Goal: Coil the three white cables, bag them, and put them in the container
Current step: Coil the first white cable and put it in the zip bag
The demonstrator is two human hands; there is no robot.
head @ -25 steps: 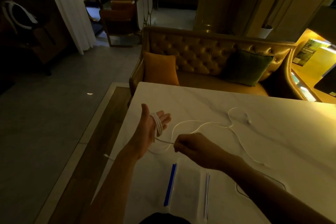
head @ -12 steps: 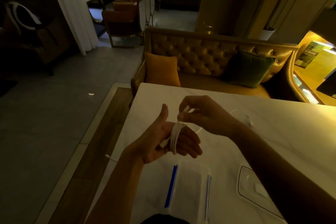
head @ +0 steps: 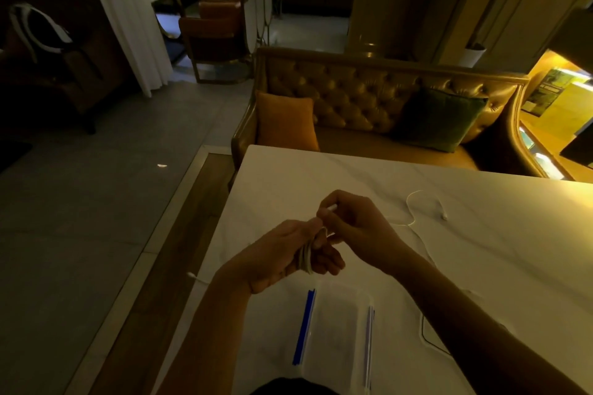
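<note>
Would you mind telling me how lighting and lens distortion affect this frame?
Head view: dim overall, with warm light falling on the white marble table from the right; both hands are dark and soft-edged around the coiled white cable; the wide lens bows the tufted brown sofa.

Left hand (head: 282, 253) turned palm-down; cable (head: 306, 258) slack all wound on.
</note>
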